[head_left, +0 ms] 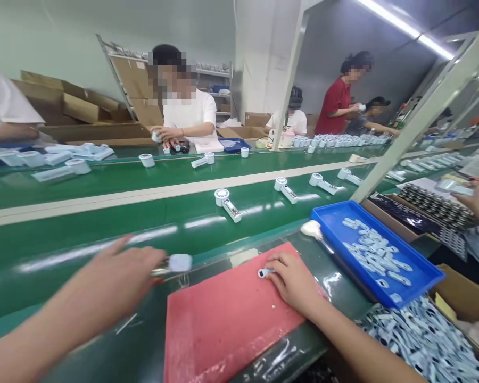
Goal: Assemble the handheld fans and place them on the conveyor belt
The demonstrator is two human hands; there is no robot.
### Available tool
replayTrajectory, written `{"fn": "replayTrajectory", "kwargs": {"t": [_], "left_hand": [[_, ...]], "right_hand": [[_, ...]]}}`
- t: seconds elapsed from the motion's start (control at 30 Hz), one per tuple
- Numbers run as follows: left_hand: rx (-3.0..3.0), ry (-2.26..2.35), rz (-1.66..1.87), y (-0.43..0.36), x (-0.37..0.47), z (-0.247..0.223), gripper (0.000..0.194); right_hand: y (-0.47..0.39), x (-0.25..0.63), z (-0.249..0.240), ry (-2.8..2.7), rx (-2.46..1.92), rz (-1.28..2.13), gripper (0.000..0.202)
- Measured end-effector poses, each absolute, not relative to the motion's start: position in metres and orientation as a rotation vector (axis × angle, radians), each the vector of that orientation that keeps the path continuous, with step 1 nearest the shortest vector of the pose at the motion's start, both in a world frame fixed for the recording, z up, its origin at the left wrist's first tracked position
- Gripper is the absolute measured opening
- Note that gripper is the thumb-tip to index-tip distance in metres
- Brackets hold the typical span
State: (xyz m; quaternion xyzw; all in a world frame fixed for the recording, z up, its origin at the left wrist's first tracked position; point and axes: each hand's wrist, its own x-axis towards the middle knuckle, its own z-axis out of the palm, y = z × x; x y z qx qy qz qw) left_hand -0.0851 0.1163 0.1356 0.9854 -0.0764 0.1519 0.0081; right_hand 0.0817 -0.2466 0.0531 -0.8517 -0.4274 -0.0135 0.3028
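Note:
My left hand (122, 274) is over the near edge of the green belt, its fingers closed on a handheld fan (180, 263). Only the pale blue head and a bit of the handle show past the fingers, slightly blurred. On a red mat (219, 314), my right hand (293, 279) pinches a small pale blue handle cover (264, 272) with a dark square at its end. The rest of that cover is hidden under the fingers. Just beyond the mat, another handheld fan (227, 204) lies on the belt with its handle's inside exposed.
A blue tray (419, 271) of small pale parts stands at right, above a heap of handle covers (427, 335). More fans lie along the green conveyor belt (115, 234). A slanted metal post (427, 111) rises at right. Co-workers sit across the belt and at far right.

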Motion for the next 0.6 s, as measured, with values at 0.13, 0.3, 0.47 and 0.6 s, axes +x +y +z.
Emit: {"fn": "replayTrajectory", "kwargs": {"t": [0.13,0.3,0.47,0.6], "left_hand": [[3.204,-0.580,0.241,-0.021,-0.051,0.140,0.026],[3.107,-0.610,0.105,-0.072,-0.026,0.119,0.015],[2.863,-0.424,0.164,-0.045,-0.034,0.090,0.042],[2.805,-0.377,0.275,-0.042,-0.041,0.083,0.049]], "right_hand": [[-0.266,0.082,0.065,-0.945,-2.163,-0.026,0.022],[-0.291,0.074,0.081,-0.894,-2.056,-0.020,0.026],[-0.283,0.059,0.096,-0.879,-2.092,0.171,0.025],[-0.258,0.047,0.105,-1.014,-2.222,0.249,0.018]]}}
